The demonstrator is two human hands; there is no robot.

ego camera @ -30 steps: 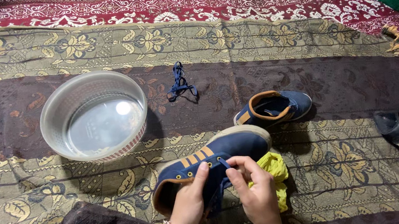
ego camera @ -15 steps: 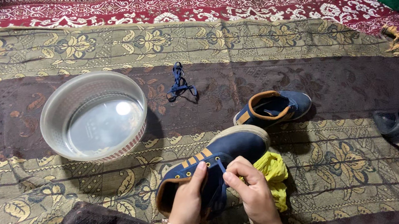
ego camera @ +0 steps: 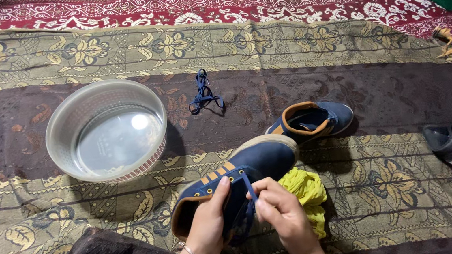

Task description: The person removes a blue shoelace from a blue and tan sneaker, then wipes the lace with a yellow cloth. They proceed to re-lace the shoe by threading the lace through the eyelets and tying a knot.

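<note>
Head view: the left hand [ego camera: 209,228] wraps over the collar side of a blue shoe [ego camera: 239,184] with orange stripes, its grip closed on the shoe's upper, thumb pointing up toward the eyelets. The right hand [ego camera: 283,214] sits just beside it on the shoe's other side, fingers pinched together on a blue lace [ego camera: 247,203] that runs from the eyelets down between the two hands. The shoe lies directly under both hands, its toe pointing away from them and up to the right. A yellow cloth [ego camera: 306,192] lies touching the right hand's far side, partly under the shoe. Beyond the shoe's toe stands a second blue shoe [ego camera: 312,120]. Well off past the left hand sits a clear plastic basin [ego camera: 105,131], and a loose blue lace [ego camera: 203,94] lies beyond it on the patterned blanket [ego camera: 46,220].
</note>
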